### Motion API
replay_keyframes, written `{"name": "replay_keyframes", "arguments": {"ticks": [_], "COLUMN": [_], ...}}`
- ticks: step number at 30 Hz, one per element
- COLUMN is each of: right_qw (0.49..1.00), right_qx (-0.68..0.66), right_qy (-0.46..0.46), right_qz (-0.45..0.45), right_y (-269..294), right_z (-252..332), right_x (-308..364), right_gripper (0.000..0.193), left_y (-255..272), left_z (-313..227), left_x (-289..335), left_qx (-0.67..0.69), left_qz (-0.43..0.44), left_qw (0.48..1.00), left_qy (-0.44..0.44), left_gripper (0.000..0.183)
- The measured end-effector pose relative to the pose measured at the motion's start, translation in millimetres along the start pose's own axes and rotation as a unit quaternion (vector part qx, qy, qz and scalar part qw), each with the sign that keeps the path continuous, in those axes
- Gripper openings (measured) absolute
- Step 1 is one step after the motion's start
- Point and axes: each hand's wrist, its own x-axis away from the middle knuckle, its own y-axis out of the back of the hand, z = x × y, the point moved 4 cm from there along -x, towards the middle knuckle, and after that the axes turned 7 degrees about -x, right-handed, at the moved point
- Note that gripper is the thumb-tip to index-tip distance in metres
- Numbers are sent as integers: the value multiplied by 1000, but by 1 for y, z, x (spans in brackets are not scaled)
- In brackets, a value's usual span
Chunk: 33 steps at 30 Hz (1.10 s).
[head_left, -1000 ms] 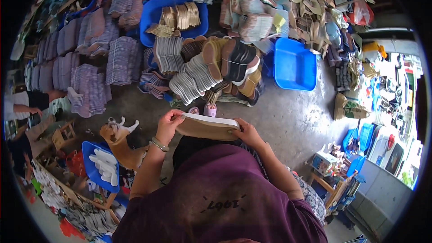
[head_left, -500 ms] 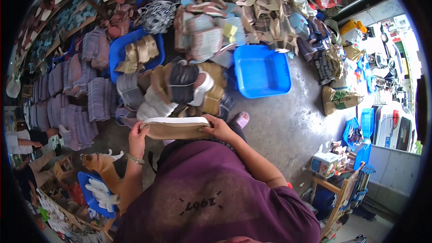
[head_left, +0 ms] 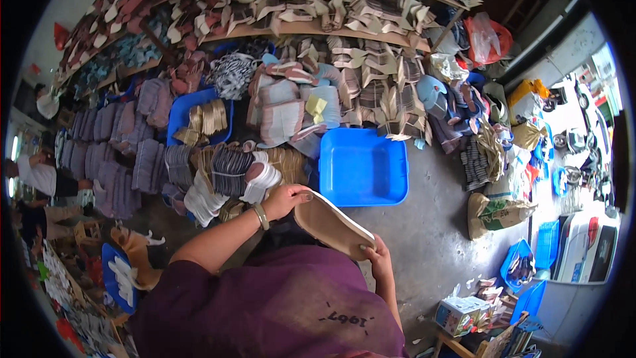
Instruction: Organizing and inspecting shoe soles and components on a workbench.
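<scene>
I hold a stack of tan shoe insoles with a white top layer (head_left: 329,225) between both hands, tilted down to the right. My left hand (head_left: 285,200), with a bracelet on the wrist, grips its upper left end. My right hand (head_left: 379,260) grips the lower right end. The stack hangs just in front of an empty blue plastic tub (head_left: 363,167) on the concrete floor.
Piles of bundled insoles (head_left: 228,172) lie to the left of the tub. A second blue tub (head_left: 192,116) holds tan pieces. Wooden shelves (head_left: 311,0) carry many cut-outs. A dog (head_left: 132,242) and another person (head_left: 40,176) are at the left.
The view swung right and up toward the shelves. The insole stack went from level to tilted, and moved closer to the empty blue tub.
</scene>
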Motion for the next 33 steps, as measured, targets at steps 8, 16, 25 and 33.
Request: {"name": "replay_keyframes", "arguments": {"ticks": [8, 16, 25, 33], "right_qw": [986, 982, 986, 989], "right_qx": [-90, -117, -55, 31], "right_qy": [50, 78, 57, 31], "right_qz": [-132, -125, -148, -139], "right_y": [54, 128, 228, 312], "right_z": [54, 96, 209, 288], "right_x": [22, -3, -121, -192], "right_gripper": [44, 56, 60, 61], "left_y": [-106, -166, -232, -323], "left_z": [-26, -58, -79, -140], "left_x": [-106, -205, -335, -439], "left_qx": [135, 103, 235, 292], "left_qz": [96, 227, 136, 177], "left_qw": [986, 965, 945, 923], "left_qy": [-30, 82, 184, 175], "left_gripper": [41, 37, 35, 34]}}
